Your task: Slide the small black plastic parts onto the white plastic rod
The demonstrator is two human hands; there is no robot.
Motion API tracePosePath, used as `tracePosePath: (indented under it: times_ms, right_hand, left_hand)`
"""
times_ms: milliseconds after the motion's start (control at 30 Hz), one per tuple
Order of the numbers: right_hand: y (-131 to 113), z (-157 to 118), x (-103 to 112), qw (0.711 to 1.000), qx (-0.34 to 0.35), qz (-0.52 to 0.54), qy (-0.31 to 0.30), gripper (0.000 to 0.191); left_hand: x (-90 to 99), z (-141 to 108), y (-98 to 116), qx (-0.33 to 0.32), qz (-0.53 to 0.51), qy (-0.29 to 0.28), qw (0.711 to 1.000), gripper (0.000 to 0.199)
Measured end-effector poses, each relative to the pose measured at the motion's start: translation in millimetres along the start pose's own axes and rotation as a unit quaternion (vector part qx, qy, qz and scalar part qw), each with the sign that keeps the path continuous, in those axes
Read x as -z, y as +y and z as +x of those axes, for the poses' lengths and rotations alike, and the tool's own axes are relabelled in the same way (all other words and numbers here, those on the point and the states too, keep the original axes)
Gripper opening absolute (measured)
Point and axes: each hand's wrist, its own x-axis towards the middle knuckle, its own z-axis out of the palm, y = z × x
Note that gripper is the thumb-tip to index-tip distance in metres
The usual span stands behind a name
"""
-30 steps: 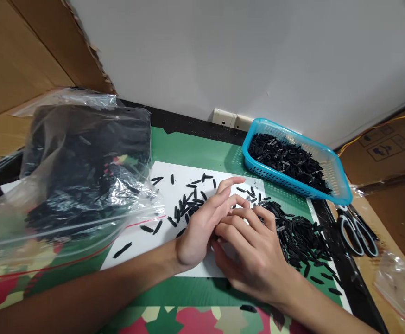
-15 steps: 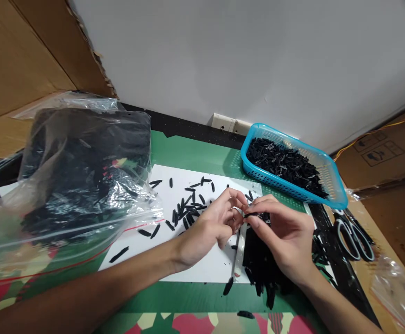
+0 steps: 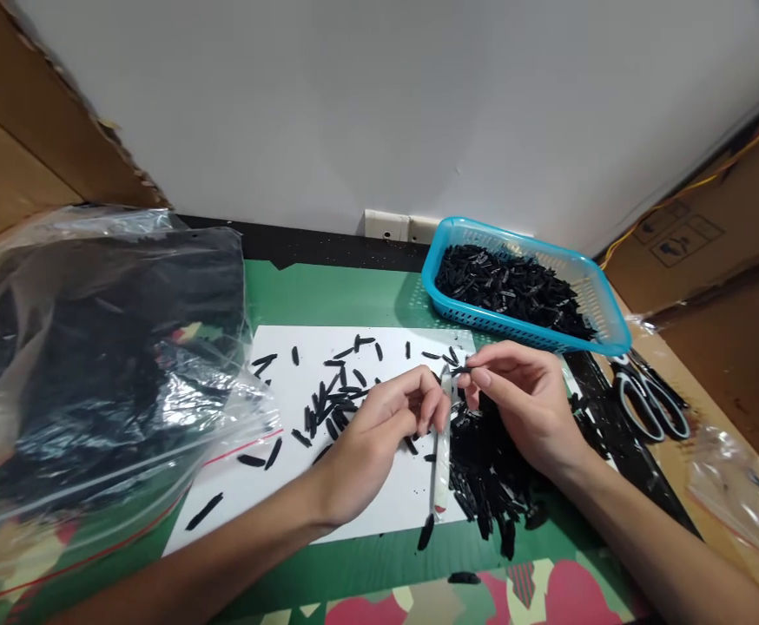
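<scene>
Between the thumb and fingertips of my right hand [image 3: 529,404] a small black strip [image 3: 461,371] is pinched, held just above the work surface. My left hand [image 3: 386,425] is closed with curled fingers close to it; whatever those fingers may hold is hidden. Under the left fingertips runs a narrow whitish stick [image 3: 441,482], pointing away from me. Loose black strips [image 3: 333,404] lie scattered on a white sheet [image 3: 236,508]. A dense heap of black pieces [image 3: 490,469] lies below my right hand, partly covered by it.
A blue plastic basket [image 3: 620,334] filled with black pieces stands at the back right. Scissors [image 3: 646,404] lie right of the heap. A clear zip bag [image 3: 119,347] with black contents covers the left side. A wall socket [image 3: 387,226] sits behind.
My hands have drawn slightly apart, the left one away from the black strip in my right fingers. The camera view has shifted, so the bag and basket appear further left.
</scene>
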Motion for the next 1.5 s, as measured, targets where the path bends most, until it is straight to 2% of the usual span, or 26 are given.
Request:
tracePosePath:
  times_ms: [100,200,267,367,467,533,600,700,767,833,900,933,1000,1100,1233,1300,1400,1500]
  right_hand:
    - [1.4,2.5,0.4,1.0,0.001,0.011,-0.011,0.009]
    - [2.6,6.0,0.7,1.0,-0.003,0.022,-0.005,0.01]
    - [3.2,8.0,1.1,1.0,-0.009,0.027,0.003,0.011]
    - [3.6,9.1,1.8,0.999,-0.011,0.034,0.003,0.012]
    - [3.6,9.2,2.4,0.999,-0.004,0.045,-0.008,0.009]
    - [3.2,9.4,2.3,0.999,0.003,0.045,-0.01,0.009]
    - [1.8,9.8,2.3,0.999,0.008,0.035,-0.008,0.011]
    - [-4.5,10.2,4.3,0.999,0.033,-0.028,0.003,0.014]
    - [-11.0,9.8,8.1,0.985,0.093,-0.143,0.024,0.013]
    - [-17.1,9.2,13.2,0.937,0.189,-0.289,0.053,0.024]
    - [-20.4,8.9,17.8,0.869,0.275,-0.403,0.083,0.04]
    - [-20.7,8.9,19.4,0.842,0.299,-0.439,0.097,0.046]
    - [-19.0,9.0,20.7,0.814,0.308,-0.479,0.114,0.053]
    - [-14.2,8.7,19.4,0.806,0.297,-0.503,0.097,0.056]
    - [-11.8,7.4,17.4,0.792,0.318,-0.517,0.066,0.056]
    - [-12.5,6.9,16.7,0.801,0.321,-0.504,0.033,0.055]
    - [-13.3,6.2,14.9,0.829,0.308,-0.464,-0.05,0.048]
    - [-13.0,5.3,12.8,0.85,0.269,-0.441,-0.099,0.024]
  left_hand:
    - [2.4,-1.4,4.5,0.011,0.05,-0.02,0.998,0.017]
    - [5.6,-2.7,10.8,-0.024,0.204,-0.036,0.978,0.016]
    - [8.9,-2.5,14.8,-0.076,0.333,-0.054,0.938,0.017]
    - [16.3,-0.2,18.2,-0.171,0.502,-0.091,0.843,0.023]
    - [24.7,2.6,18.5,-0.198,0.605,-0.131,0.76,0.021]
    - [29.1,3.8,18.2,-0.192,0.638,-0.152,0.73,0.017]
    - [31.7,4.6,18.3,-0.187,0.652,-0.168,0.716,0.014]
    - [32.6,5.3,19.7,-0.182,0.654,-0.179,0.712,0.012]
    - [32.3,5.4,21.2,-0.179,0.653,-0.18,0.713,0.011]
    - [31.8,5.4,22.7,-0.178,0.651,-0.181,0.715,0.01]
    - [31.4,5.2,23.8,-0.175,0.648,-0.182,0.718,0.009]
    - [31.3,5.0,24.2,-0.173,0.647,-0.18,0.72,0.009]
    - [31.2,4.6,24.6,-0.165,0.648,-0.175,0.723,0.011]
    - [31.9,4.3,25.0,-0.155,0.647,-0.173,0.726,0.011]
    - [33.5,5.5,24.6,-0.145,0.634,-0.176,0.739,0.005]
    - [33.6,6.9,23.4,-0.144,0.632,-0.162,0.744,0.011]
    - [31.5,9.0,20.4,-0.15,0.621,-0.122,0.76,0.016]
    - [27.1,9.7,17.1,-0.184,0.606,-0.083,0.769,0.013]
